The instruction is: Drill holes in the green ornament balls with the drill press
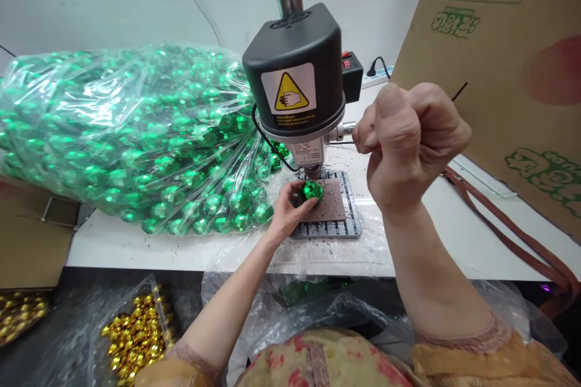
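Observation:
My left hand (290, 205) pinches a shiny green faceted ball (311, 190) between thumb and fingers. It holds the ball on a brownish square pad (333, 202), which lies on the slotted metal base (353, 217) of a small bench drill press (295, 66). The chuck (312, 170) is just above the ball; whether the bit touches it I cannot tell. My right hand (403, 139) is closed in a fist around the drill press lever, right of the machine. Most of the lever is hidden by the fingers, and a thin dark rod (460, 92) shows behind the knuckles.
A large clear bag (136, 133) of green faceted balls lies left of the machine. Dark shavings dot the white table (136, 251). A cardboard box (499, 72) stands right, with brown straps (508, 233) beside it. Below left is a clear bin (154, 290) of gold balls.

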Tool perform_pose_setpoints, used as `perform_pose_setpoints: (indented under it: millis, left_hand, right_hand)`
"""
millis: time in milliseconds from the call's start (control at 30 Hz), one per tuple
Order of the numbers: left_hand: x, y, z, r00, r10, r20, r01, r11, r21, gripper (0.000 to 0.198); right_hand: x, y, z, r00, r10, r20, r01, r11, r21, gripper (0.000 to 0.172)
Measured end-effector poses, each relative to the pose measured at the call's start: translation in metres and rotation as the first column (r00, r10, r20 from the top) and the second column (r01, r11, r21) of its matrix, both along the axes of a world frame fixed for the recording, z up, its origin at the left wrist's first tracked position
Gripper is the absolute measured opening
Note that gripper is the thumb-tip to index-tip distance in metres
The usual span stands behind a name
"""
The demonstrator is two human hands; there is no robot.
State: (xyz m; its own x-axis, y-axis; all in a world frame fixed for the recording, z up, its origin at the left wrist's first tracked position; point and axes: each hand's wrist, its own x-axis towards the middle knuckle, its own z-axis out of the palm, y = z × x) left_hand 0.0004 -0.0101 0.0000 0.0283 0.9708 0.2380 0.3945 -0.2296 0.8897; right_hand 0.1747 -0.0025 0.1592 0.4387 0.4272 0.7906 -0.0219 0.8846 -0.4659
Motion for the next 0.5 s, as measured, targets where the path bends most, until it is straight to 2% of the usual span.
perform_pose_setpoints:
  millis: [200, 367, 500]
  left_hand:
    - [0.012, -0.006, -0.002, 0.987, 0.053, -0.154, -0.038, 0.994, 0.1, 0.048]
    - [0.018, -0.009, -0.003, 0.985, 0.045, -0.164, -0.024, 0.992, 0.128, 0.048]
    - [0.017, -0.009, -0.005, 0.988, 0.035, -0.152, -0.015, 0.991, 0.131, 0.048]
  right_hand:
    - [0.001, 0.001, -0.002, 1.0, -0.01, 0.022, 0.01, 1.0, 0.001, 0.04]
    - [0.001, -0.002, 0.0, 1.0, -0.021, 0.017, 0.022, 1.0, -0.022, 0.05]
    - [0.001, -0.001, 0.0, 0.999, 0.019, 0.029, -0.022, 0.995, 0.099, 0.055]
